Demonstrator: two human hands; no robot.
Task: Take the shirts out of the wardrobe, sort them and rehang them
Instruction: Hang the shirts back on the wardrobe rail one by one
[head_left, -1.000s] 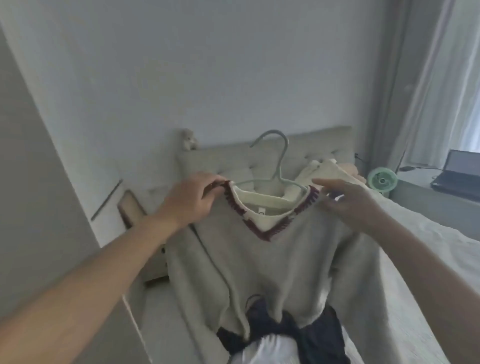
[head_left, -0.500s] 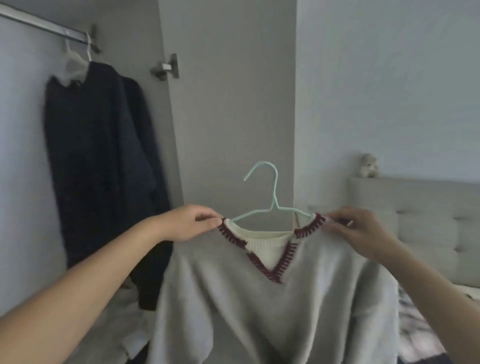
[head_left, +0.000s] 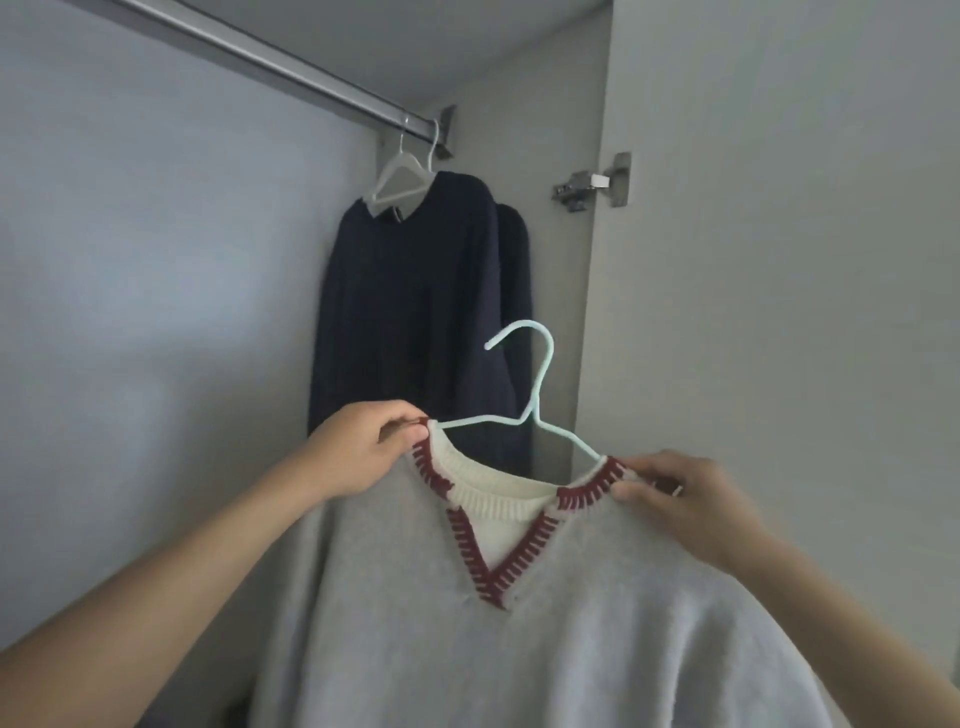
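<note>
Fingers of my left hand (head_left: 358, 457) and right hand (head_left: 675, 499) pinched the grey V-neck sweater (head_left: 519, 623) at each shoulder, keeping it level on its mint hanger (head_left: 530, 415), hook upright below the wardrobe rail (head_left: 270, 62), ready for rehanging.

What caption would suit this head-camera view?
Both hands, left hand and right hand, hold a grey sweater on a mint hanger below the wardrobe rail.

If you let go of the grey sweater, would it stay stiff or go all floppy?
Probably floppy: the grey sweater drapes in soft folds below the mint hanger. It might slip off, since the left hand and right hand pinch its collar onto thin wire. It looks thick, so likely rather heavy.
</note>
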